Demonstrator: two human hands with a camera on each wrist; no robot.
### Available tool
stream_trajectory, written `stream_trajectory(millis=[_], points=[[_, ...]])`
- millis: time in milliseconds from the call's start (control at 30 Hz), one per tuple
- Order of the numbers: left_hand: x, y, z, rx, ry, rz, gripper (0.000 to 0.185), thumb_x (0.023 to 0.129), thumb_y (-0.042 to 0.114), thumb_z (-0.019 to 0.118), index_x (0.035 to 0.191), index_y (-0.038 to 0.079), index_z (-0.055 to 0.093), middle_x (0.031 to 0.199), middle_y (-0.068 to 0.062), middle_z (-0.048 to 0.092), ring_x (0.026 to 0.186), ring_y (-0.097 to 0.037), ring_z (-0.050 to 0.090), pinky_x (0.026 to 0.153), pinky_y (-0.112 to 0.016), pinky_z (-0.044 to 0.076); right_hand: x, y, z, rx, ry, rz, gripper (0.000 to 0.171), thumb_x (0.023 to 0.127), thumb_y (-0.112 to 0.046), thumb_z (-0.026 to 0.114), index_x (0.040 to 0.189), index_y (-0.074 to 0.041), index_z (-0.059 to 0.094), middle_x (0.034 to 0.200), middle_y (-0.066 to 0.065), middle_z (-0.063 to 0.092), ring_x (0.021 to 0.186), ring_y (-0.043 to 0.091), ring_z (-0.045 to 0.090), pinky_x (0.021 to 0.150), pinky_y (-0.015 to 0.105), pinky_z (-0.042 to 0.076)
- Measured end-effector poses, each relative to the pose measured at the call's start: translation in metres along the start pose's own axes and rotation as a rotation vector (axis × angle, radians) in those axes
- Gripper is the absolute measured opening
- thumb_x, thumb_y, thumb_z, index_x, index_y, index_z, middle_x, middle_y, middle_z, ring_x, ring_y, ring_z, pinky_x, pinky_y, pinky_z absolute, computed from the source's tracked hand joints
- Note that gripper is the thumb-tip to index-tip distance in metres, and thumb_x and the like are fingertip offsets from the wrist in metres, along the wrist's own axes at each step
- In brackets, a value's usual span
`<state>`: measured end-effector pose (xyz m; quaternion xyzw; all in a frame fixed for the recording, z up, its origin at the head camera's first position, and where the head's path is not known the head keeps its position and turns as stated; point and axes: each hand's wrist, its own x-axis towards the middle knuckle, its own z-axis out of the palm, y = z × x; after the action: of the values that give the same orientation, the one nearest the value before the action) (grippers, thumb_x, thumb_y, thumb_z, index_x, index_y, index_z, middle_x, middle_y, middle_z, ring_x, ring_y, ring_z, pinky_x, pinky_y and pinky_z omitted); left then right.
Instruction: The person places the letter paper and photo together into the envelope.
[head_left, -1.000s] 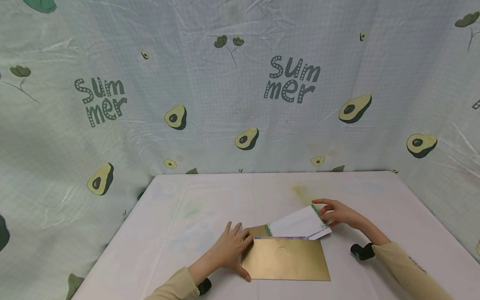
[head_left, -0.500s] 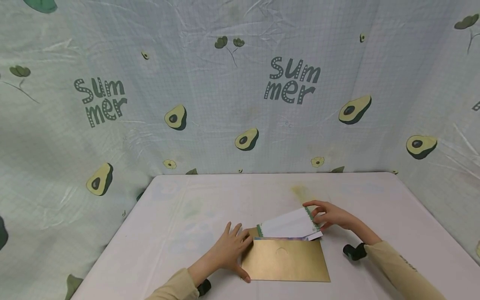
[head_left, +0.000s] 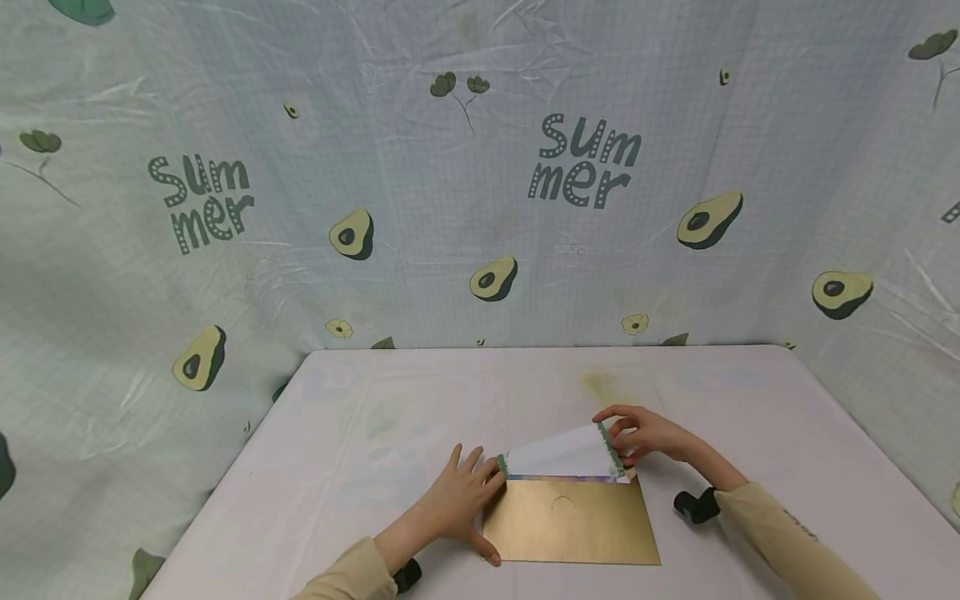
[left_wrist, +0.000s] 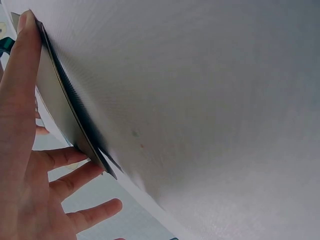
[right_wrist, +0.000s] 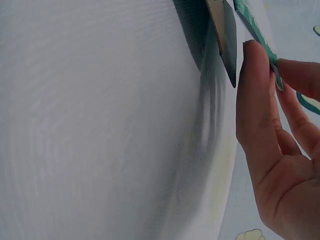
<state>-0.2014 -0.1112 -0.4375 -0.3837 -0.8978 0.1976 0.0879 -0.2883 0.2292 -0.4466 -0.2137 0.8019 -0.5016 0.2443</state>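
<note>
— What's nearest?

— A gold envelope [head_left: 572,518] flat on the white table [head_left: 360,433]. The left hand [head_left: 459,501] lies on its left edge, fingers spread and straight, probably pinning it so it won't slide.

— And the right hand [head_left: 647,434]?

— Just beyond, at the envelope's far right corner, pinching the green-trimmed end of a white card [head_left: 561,456] between thumb and fingers (wrist low, fingers curled). The card sits tilted, its lower edge in the envelope's mouth.

— Behind?

— An avocado-print cloth [head_left: 480,183].
</note>
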Motion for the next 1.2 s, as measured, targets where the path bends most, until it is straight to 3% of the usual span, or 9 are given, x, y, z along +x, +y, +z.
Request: stream_trajectory(millis=[267,567,833,1200], points=[[0.0,0.0,0.0,0.003,0.003,0.007,0.104,0.049,0.091,0.038,0.125,0.021,0.04,0.127,0.0,0.042,0.12,-0.027,0.042,0.094,-0.052,0.037,0.004,0.003,0.003,0.012,0.065,-0.022,0.032,0.089,-0.022,0.054,0.113,-0.001,0.051,0.091,0.009,0.059,0.073,0.017,0.059,0.062,0.036,0.054],[-0.002,-0.001,0.001,-0.009,0.048,0.015,0.102,0.049,0.091,0.039,0.123,0.02,0.042,0.126,0.0,0.043,0.117,-0.027,0.044,0.093,-0.053,0.038,-0.001,-0.003,0.01,-0.01,0.073,-0.034,0.024,0.087,-0.015,0.055,0.1,0.005,0.054,0.084,0.009,0.055,0.069,0.015,0.057,0.06,0.031,0.053],[-0.002,0.0,0.001,-0.021,0.04,0.014,0.1,0.049,0.091,0.039,0.119,0.02,0.044,0.122,0.0,0.045,0.117,-0.027,0.044,0.092,-0.053,0.038,-0.007,-0.005,0.009,-0.111,-0.018,-0.079,0.022,0.088,-0.008,0.05,0.108,-0.001,0.059,0.08,0.011,0.056,0.06,0.013,0.053,0.056,0.03,0.05],[0.0,-0.001,-0.001,-0.011,0.001,0.009,0.101,0.05,0.091,0.039,0.123,0.021,0.043,0.122,0.0,0.046,0.118,-0.026,0.043,0.094,-0.052,0.037,-0.006,-0.012,0.013,-0.177,-0.073,-0.05,0.017,0.087,-0.01,0.053,0.099,-0.001,0.061,0.088,0.011,0.058,0.066,0.012,0.053,0.057,0.027,0.049]])
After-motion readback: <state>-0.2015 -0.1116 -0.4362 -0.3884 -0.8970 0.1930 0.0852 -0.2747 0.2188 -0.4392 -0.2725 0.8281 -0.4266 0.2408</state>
